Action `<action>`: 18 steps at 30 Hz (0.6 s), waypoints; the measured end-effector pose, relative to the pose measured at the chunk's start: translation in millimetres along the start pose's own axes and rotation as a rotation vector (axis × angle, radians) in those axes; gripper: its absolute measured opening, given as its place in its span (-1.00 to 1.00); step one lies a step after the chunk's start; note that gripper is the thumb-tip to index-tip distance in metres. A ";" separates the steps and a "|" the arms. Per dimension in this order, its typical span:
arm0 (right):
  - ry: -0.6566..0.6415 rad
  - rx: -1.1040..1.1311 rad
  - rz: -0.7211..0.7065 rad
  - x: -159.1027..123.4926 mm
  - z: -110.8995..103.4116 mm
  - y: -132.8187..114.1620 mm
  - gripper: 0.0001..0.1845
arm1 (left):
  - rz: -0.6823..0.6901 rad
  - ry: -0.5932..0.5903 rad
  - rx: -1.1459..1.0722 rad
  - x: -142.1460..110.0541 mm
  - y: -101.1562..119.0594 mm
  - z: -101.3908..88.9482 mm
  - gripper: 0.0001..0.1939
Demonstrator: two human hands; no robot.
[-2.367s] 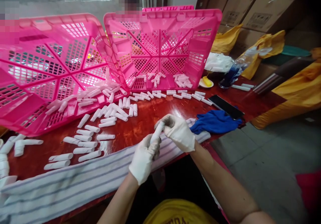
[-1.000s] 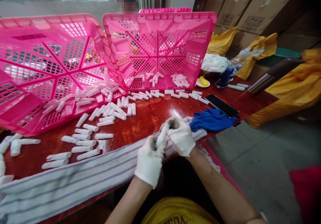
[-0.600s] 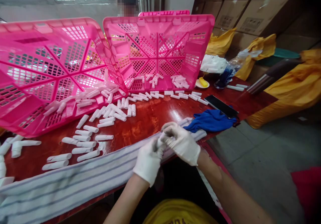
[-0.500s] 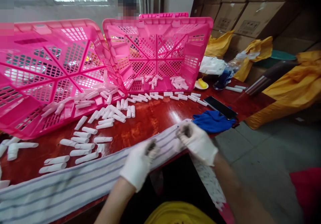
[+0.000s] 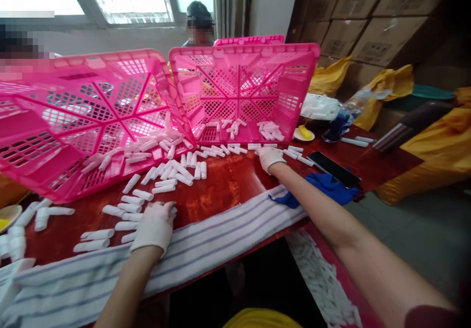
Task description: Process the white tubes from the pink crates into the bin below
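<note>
My left hand point(image 5: 152, 227), in a white glove with bare fingertips, is closed over a small white roll point(image 5: 173, 211) on the table. Most of that roll is hidden under the fingers. Several more white rolls point(image 5: 132, 200) lie around it. Farther forward, my gloved right hand point(image 5: 271, 159) reaches to the row of white rolls below the right pink basket point(image 5: 243, 53). Its fingers are drawn together on a roll there, largely covered by the hand. A striped towel point(image 5: 221, 230) runs along the table's front edge, beneath my left wrist.
A left pink basket point(image 5: 110, 117) stands tilted on its side, with rolls inside. To the right are a phone point(image 5: 333, 168), a blue cloth point(image 5: 324, 190), a plate with something yellow point(image 5: 303, 133) and a dark bottle point(image 5: 408, 124). Cartons point(image 5: 393, 38) are stacked behind; people sit beyond the baskets.
Both hands were close together over the towel. My left hand has moved left onto the rolls, and my right hand forward to the row by the basket. The view has shifted slightly.
</note>
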State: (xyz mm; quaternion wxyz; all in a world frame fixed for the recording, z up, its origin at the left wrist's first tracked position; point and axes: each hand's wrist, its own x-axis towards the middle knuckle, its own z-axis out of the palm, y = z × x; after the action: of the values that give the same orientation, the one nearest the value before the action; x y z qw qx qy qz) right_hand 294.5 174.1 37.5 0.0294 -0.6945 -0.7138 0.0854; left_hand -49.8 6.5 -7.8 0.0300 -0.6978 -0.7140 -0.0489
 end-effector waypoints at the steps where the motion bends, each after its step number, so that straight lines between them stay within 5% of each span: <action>1: 0.008 -0.003 -0.008 -4.5 5.0 -1.8 -0.67 | -0.020 0.019 -0.001 -0.9 1.8 -1.9 -0.65; 4: 0.092 0.264 -0.069 -35.5 18.5 -10.4 -0.65 | -0.087 0.121 -0.278 -1.5 15.9 -10.3 -0.73; 8: 0.030 1.271 -0.240 -96.1 28.5 -43.1 -0.64 | -0.232 0.186 -1.136 -2.3 56.2 -19.3 -0.68; 10: -0.060 1.545 -0.201 -119.7 28.8 -64.0 -0.63 | -0.262 0.166 -1.356 -4.7 77.6 -21.1 -0.64; 13: -0.095 1.692 -0.096 -137.0 24.7 -88.5 -0.62 | -0.179 0.155 -1.353 -10.0 101.5 -19.6 -0.69; 18: -0.103 1.665 -0.167 -138.9 16.6 -102.2 -0.61 | -0.048 0.225 -1.103 -15.6 116.0 -14.1 -0.76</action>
State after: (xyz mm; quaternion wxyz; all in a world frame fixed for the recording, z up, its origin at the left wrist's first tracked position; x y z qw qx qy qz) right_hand 195.7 32.2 48.4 0.5062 -0.3858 -0.4672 0.6138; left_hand 66.1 -8.1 7.7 -0.2642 -0.5844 -0.5908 -0.4896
